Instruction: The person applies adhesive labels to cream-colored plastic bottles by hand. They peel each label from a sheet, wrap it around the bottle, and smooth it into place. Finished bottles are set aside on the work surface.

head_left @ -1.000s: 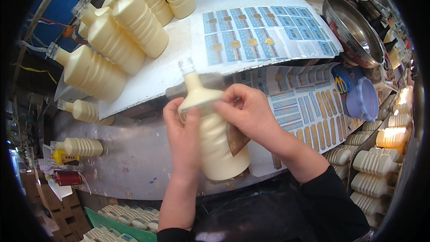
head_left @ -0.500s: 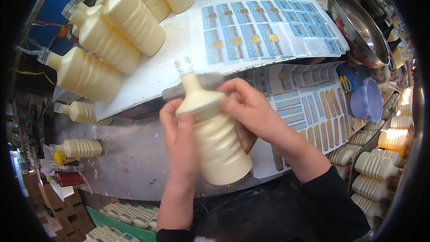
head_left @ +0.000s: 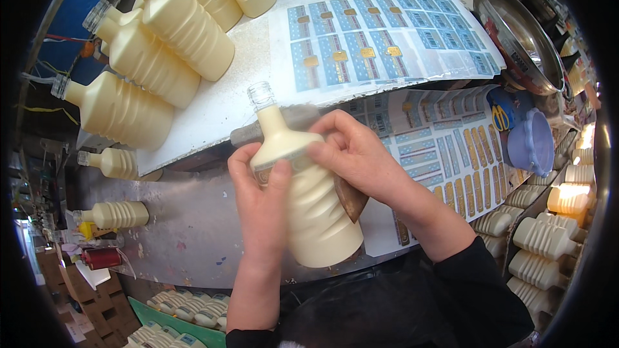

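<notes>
A cream ribbed plastic bottle (head_left: 313, 219) with a clear threaded neck leans in front of me, its neck pointing away. Across its shoulder runs a narrow grey-blue label strip (head_left: 293, 162). My left hand (head_left: 256, 187) grips the bottle's left side, with the thumb pressed on the strip. At the right shoulder, the thumb and bent fingers of my right hand (head_left: 345, 151) are closed at the strip's right end; the fingertips are partly hidden. Behind the bottle show a grey rounded bar (head_left: 245, 134) and a brown wedge-shaped block (head_left: 351, 200).
Several cream bottles (head_left: 174, 26) stand on the white raised board (head_left: 258, 45) at far left. Sticker sheets (head_left: 380, 42) cover its right part; another sheet (head_left: 445, 167) lies below. At right are a purple tub (head_left: 529, 145), yellow-handled scissors (head_left: 500, 118), a metal pan (head_left: 516, 32) and stacked bottles (head_left: 541, 245).
My left thumb has shifted slightly to the right along the label strip, and my right thumb has moved slightly left on the shoulder. The bottle stays nearly where it was.
</notes>
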The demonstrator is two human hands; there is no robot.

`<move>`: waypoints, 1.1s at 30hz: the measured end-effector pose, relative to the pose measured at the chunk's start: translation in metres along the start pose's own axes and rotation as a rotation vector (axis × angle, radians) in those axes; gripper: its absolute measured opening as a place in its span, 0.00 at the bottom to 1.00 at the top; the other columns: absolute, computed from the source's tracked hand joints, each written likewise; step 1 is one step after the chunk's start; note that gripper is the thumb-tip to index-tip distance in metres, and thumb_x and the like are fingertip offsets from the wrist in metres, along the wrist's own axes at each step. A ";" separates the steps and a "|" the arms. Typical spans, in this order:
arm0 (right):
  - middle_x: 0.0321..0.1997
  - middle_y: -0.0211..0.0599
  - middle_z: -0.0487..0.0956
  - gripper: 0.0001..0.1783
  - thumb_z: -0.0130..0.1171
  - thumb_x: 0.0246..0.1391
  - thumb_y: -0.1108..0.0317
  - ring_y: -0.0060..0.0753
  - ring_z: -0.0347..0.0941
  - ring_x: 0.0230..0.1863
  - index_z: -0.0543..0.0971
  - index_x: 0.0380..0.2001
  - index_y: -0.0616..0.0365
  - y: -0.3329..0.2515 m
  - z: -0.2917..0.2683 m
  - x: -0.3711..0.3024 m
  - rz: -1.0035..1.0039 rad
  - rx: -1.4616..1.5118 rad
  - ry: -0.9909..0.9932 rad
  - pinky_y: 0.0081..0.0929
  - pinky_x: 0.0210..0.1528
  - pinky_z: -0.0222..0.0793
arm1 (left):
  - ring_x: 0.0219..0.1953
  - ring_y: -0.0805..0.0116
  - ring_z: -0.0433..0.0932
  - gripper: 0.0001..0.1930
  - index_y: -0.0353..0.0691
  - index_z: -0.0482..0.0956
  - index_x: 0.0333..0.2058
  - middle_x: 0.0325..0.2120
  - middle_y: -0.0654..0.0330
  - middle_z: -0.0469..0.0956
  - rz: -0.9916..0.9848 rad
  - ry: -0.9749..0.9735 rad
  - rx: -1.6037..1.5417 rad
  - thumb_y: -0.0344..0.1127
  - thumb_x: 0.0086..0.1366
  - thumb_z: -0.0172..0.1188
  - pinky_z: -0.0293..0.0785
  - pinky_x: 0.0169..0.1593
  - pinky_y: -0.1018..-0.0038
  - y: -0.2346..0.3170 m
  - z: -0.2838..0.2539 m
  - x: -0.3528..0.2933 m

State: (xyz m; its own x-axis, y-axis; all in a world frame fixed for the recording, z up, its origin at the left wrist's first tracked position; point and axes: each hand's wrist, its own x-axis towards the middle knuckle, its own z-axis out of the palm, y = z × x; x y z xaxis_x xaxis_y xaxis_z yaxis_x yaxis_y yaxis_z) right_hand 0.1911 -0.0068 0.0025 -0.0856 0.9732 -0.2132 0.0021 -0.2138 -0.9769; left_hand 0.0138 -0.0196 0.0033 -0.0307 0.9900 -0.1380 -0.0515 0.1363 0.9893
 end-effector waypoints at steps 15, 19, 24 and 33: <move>0.24 0.22 0.75 0.18 0.66 0.63 0.60 0.10 0.69 0.26 0.74 0.48 0.61 0.002 -0.001 0.000 0.001 0.029 -0.034 0.15 0.27 0.64 | 0.51 0.69 0.72 0.25 0.37 0.61 0.60 0.51 0.52 0.71 -0.019 -0.018 -0.035 0.36 0.70 0.61 0.73 0.55 0.70 -0.001 -0.001 0.000; 0.24 0.20 0.75 0.18 0.64 0.65 0.61 0.08 0.69 0.26 0.74 0.49 0.61 0.004 -0.002 0.000 -0.012 0.024 -0.038 0.11 0.26 0.62 | 0.51 0.69 0.71 0.25 0.37 0.61 0.60 0.51 0.52 0.71 -0.017 -0.024 -0.029 0.36 0.70 0.61 0.73 0.55 0.70 -0.002 -0.001 0.000; 0.26 0.23 0.75 0.14 0.60 0.68 0.62 0.08 0.69 0.27 0.74 0.50 0.58 -0.008 -0.005 -0.002 0.110 0.172 -0.066 0.12 0.28 0.63 | 0.51 0.69 0.71 0.25 0.37 0.61 0.60 0.51 0.52 0.71 -0.025 -0.012 -0.030 0.36 0.70 0.61 0.73 0.54 0.70 -0.003 -0.001 0.001; 0.25 0.26 0.77 0.14 0.59 0.69 0.61 0.14 0.71 0.27 0.73 0.49 0.58 0.013 -0.003 0.000 -0.032 0.179 -0.101 0.20 0.30 0.66 | 0.51 0.70 0.73 0.21 0.38 0.61 0.60 0.52 0.54 0.72 0.003 -0.027 -0.012 0.37 0.75 0.57 0.74 0.56 0.72 -0.004 0.000 -0.001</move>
State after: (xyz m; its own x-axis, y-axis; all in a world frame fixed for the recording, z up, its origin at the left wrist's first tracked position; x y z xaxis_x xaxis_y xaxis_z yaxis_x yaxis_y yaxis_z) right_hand 0.1945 -0.0098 -0.0106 -0.1823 0.9683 -0.1708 -0.1780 -0.2034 -0.9628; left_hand 0.0143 -0.0207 -0.0001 -0.0039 0.9910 -0.1340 -0.0631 0.1335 0.9890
